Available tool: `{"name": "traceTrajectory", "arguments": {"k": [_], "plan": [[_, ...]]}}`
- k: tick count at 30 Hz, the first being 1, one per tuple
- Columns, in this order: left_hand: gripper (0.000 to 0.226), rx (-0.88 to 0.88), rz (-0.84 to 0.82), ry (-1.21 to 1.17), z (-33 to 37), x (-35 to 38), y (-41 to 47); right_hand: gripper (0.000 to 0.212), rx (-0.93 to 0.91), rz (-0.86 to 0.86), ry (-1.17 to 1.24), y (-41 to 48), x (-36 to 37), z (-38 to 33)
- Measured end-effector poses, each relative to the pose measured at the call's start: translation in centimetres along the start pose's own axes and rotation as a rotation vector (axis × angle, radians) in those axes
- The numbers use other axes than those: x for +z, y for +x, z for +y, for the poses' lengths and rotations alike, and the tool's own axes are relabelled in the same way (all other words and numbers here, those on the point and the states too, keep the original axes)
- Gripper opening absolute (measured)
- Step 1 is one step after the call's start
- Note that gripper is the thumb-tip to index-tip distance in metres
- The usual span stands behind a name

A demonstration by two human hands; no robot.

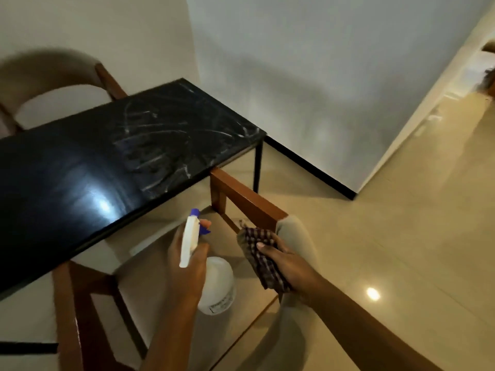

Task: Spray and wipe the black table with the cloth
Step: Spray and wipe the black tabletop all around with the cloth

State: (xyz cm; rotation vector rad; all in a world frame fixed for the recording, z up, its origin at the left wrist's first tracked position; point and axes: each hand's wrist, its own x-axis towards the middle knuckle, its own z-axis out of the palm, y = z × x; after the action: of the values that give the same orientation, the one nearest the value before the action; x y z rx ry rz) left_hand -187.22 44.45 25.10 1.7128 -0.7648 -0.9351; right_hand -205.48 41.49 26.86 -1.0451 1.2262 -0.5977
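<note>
left hand (187, 266): gripping spray bottle (211, 279) by the neck, finger on the blue trigger, off the table's near edge
right hand (284, 263): clutching checked cloth (258, 253), beside the bottle
black table (107, 162): streaks toward far-right corner

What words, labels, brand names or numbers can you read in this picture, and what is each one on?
The label on the spray bottle, held in the left hand: dark print, too blurred to read.
On the black table and the cloth in the right hand: no writing visible.
</note>
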Motion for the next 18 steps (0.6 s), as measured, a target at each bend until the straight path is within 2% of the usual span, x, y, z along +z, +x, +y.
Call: {"name": "traceTrajectory", "arguments": {"k": [4, 10, 13, 16, 18], "plan": [[0.04, 0.112, 0.077, 0.016, 1.5, 2.1, 1.2, 0.014, -0.027, -0.09, -0.043, 3.4, -2.0, -1.5], [0.037, 0.047, 0.315, -0.013, 2.2, 4.6, 3.0, 0.024, -0.057, -0.236, -0.147, 9.0, -5.2, -3.7], [0.035, 0.035, 0.41, 0.049, 2.3, 5.8, 4.8, 0.028, -0.004, -0.306, -0.07, 12.5, -7.7, -4.7], [0.039, -0.076, 0.484, 0.137, 2.0, 7.2, 5.7, 0.021, 0.061, -0.364, 0.018, 15.2, -9.8, -5.9], [0.039, -0.115, 0.516, 0.098, 2.5, 8.1, 6.2, 0.018, 0.098, -0.386, 0.068, 17.0, -10.5, -6.7]]}}
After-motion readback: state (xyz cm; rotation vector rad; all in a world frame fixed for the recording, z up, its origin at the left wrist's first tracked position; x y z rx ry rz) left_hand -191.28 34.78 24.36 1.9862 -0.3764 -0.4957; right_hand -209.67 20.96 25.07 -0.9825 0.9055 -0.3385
